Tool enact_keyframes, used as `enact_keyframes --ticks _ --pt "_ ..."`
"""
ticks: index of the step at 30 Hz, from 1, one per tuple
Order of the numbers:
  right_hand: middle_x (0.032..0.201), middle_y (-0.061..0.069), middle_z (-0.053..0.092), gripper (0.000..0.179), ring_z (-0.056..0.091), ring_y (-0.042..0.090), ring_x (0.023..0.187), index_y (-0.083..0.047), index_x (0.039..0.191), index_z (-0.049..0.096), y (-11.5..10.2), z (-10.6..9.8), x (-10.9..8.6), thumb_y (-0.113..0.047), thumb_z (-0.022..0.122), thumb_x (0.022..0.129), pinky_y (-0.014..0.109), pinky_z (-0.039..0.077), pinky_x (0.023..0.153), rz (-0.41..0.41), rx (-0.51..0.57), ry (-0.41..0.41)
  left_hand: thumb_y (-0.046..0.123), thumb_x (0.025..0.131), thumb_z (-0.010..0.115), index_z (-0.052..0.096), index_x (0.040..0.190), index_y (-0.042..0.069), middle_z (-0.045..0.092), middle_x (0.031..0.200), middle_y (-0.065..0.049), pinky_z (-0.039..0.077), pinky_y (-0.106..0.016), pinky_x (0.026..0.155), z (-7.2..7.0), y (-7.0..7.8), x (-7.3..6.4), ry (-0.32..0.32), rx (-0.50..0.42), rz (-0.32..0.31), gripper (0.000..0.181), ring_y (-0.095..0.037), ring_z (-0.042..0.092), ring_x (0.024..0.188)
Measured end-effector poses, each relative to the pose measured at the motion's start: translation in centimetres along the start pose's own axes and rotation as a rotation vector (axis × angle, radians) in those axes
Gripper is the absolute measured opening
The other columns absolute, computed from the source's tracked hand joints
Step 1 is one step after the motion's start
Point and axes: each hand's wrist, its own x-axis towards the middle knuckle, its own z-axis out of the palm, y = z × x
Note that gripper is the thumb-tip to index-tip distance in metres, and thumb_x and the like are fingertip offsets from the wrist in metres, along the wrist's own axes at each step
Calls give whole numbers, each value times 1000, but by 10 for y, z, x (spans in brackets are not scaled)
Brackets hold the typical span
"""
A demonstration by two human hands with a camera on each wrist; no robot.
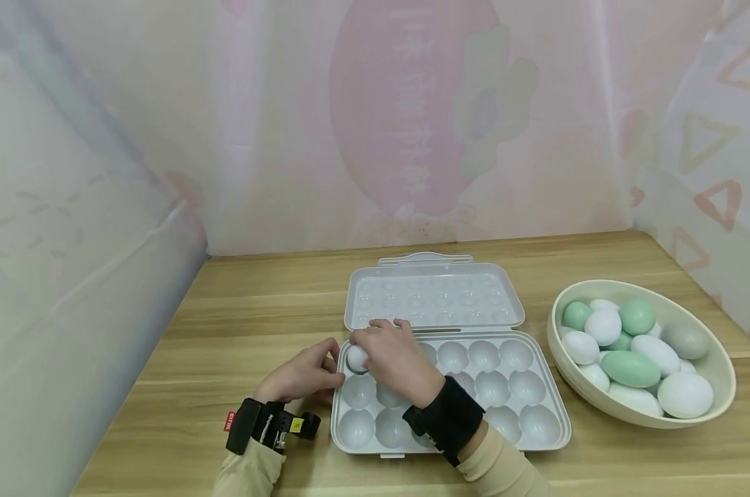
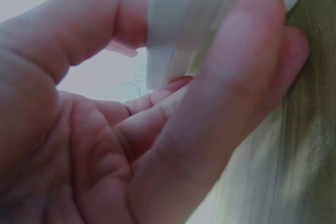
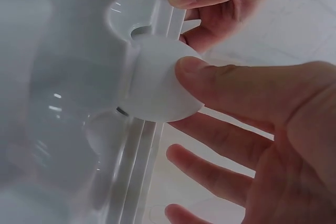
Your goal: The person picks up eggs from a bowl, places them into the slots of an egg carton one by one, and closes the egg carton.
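Observation:
A pale grey plastic egg box [image 1: 551, 431] lies on the table, its lid [image 1: 437, 297] folded back behind it. At the box's back left cup, my right hand [image 1: 399, 362] pinches a white egg [image 3: 157, 80] with thumb and forefinger; the other fingers are spread in the right wrist view. The egg's lower part sits inside the cup. My left hand [image 1: 303, 373] grips the box's left wall [image 2: 168, 30], thumb on one side and fingers on the other. Several round cups in the box hold nothing, and some are hidden beneath the right hand and wrist.
To the right of the box stands a cream bowl [image 1: 725, 386] heaped with white, green and grey eggs [image 1: 629, 368]. Pale printed sheeting [image 1: 275, 172] walls in the wooden table [image 1: 257, 297] at the back and both sides.

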Motion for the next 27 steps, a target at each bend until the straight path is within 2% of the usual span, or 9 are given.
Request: enact_keyframes --ticks 8,20,27 --pt "119 0 63 29 52 25 118 -19 112 68 0 2 0 -18 75 84 53 41 96 -12 -9 -14 -2 87 60 43 103 -3 65 85 -14 58 -38 64 0 2 1 -12 13 -11 23 -24 65 76" --pt "120 4 61 35 53 26 116 -15 118 65 3 -1 0 -9 73 85 46 44 92 -36 60 -36 -3 86 60 42 102 -3 65 86 -15 58 -37 65 -4 1 1 -24 9 6 23 -24 65 77" --pt "119 6 61 37 52 29 116 -13 120 64 11 -11 -7 -10 74 84 46 44 90 -47 89 -1 -3 86 60 43 102 -4 65 86 -16 58 -39 65 -3 -3 2 -30 -18 8 23 -25 65 77"
